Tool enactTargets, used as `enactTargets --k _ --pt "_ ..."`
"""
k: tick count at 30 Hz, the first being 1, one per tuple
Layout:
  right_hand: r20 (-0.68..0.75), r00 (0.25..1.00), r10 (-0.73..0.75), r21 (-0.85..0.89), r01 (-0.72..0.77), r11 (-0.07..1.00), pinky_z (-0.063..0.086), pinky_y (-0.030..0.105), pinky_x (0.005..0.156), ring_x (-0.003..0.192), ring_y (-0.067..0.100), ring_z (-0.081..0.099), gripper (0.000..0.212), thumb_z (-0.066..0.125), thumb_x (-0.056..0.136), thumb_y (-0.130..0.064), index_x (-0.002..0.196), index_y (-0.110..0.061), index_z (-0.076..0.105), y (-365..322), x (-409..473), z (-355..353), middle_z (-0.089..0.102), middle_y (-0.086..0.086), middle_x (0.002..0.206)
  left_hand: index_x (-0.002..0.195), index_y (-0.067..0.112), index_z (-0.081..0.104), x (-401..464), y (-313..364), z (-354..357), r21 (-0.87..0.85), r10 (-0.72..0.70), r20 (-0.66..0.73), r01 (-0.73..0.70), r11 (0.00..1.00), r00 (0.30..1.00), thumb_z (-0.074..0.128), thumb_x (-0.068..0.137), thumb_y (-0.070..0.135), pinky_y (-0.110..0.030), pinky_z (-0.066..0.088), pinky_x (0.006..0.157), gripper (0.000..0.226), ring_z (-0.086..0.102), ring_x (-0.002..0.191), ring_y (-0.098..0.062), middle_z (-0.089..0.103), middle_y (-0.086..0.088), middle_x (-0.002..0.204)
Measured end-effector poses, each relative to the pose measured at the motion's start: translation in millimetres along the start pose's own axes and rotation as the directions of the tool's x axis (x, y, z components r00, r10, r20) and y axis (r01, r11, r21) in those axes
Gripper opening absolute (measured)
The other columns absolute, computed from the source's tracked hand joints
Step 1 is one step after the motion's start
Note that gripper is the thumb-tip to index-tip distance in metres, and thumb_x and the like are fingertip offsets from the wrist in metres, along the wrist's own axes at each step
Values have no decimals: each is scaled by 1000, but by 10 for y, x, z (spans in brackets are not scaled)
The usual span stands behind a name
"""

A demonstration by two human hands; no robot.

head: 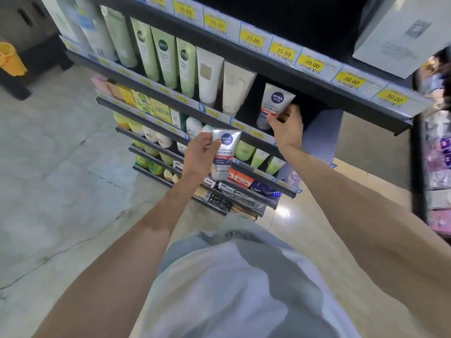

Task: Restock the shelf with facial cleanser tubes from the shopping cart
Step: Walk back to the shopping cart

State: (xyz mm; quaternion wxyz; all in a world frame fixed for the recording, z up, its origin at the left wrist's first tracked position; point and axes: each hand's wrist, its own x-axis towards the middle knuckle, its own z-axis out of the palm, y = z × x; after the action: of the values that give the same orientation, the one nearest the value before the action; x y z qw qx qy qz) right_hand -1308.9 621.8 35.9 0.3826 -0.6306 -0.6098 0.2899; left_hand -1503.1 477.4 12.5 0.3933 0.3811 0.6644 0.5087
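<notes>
Gripping a silver squeeze tube with a dark blue round logo and a red band (275, 106), right hand (287, 128), fingers curled round the lower part, cap end down, tube upright in a dark gap on the black metal shelf (151, 75). Standing just right of two white squeeze tubes (220, 81), with three pale green squeeze tubes (166, 56) further left on the same level. Pinching a second silver squeeze tube of the same print (223, 153), left hand (199, 154), thumb on the front and fingers behind, cap end down, held in the air in front of the lower shelves and well short of the gap. Both hands occupied, neither wide. Running along the shelf edge above, yellow price labels in clear holders (283, 52), printed 25.00, 20.00 and 30.00. Filling the lower levels, yellow cardboard boxes (146, 103), white bottles and green jars, blurred. Resting at upper right, a pale grey printed box (400, 35). Lying below, pale tiled floor (61, 167). Showing at the bottom, grey shorts and a light shirt. Sitting at far left, a yellow object (11, 59), too blurred to name. Shopping cart not visible.
</notes>
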Motion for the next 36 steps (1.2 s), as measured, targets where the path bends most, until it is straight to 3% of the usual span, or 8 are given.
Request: enactTargets --k 3,12,18,23,27,30,34,36 --pt "3 1000 -26 -127 26 992 52 42 98 111 25 62 50 82 83 -28 120 -8 56 67 30 64 62 11 121 99 26 66 25 -34 36 -26 0 8 0 1000 1000 67 99 25 -33 60 77 1 74 87 -14 77 0 97" --pt "-14 1000 0 -143 -2 990 51 42 100 114 27 63 54 83 80 -28 118 -5 54 22 516 256 64 12 122 97 26 66 149 -96 110 -52 9 31 -7 999 999 68 98 25 -27 56 72 3 72 84 -11 76 1 97" --pt "-18 1000 -15 -176 12 984 43 35 108 125 26 58 59 82 82 -29 130 -5 55 -62 851 410 61 11 133 105 20 67 225 -150 75 -82 6 7 -5 997 1000 66 99 25 -43 62 85 8 74 91 -17 77 0 100" --pt "-12 998 -59 -257 54 965 39 32 111 132 27 53 55 77 89 -30 134 -5 58 -101 1016 474 59 13 139 111 18 67 240 -158 41 -108 11 -20 -14 994 1000 65 99 28 -46 62 87 15 74 93 -16 77 1 102" --pt "-12 1000 -12 -181 10 983 40 33 113 131 25 55 58 79 87 -29 136 -7 57 -90 974 470 60 11 138 116 15 66 247 -96 12 -97 10 -17 -11 995 1000 66 98 30 -47 61 88 23 74 94 -15 77 1 104" --pt "-2 999 44 -77 -44 996 48 35 105 116 23 63 56 79 86 -30 133 -8 56 -100 800 373 63 11 127 115 15 67 252 -51 -10 -89 23 -6 -23 996 1000 67 98 30 -47 62 87 23 74 94 -16 77 1 103" --pt "57 995 -79 -5 80 997 49 16 92 108 7 62 47 72 93 -30 134 -12 55 -250 151 79 63 -1 122 116 15 68 247 64 -5 -102 54 15 -52 993 998 67 98 28 -45 62 86 22 74 96 -16 77 0 105" --pt "101 985 -139 55 134 989 51 15 90 106 1 63 40 70 96 -29 132 -16 59 -290 -227 -61 65 -6 120 116 13 68 245 131 10 -116 73 31 -69 991 997 67 98 26 -45 62 87 22 74 96 -16 77 -1 106"
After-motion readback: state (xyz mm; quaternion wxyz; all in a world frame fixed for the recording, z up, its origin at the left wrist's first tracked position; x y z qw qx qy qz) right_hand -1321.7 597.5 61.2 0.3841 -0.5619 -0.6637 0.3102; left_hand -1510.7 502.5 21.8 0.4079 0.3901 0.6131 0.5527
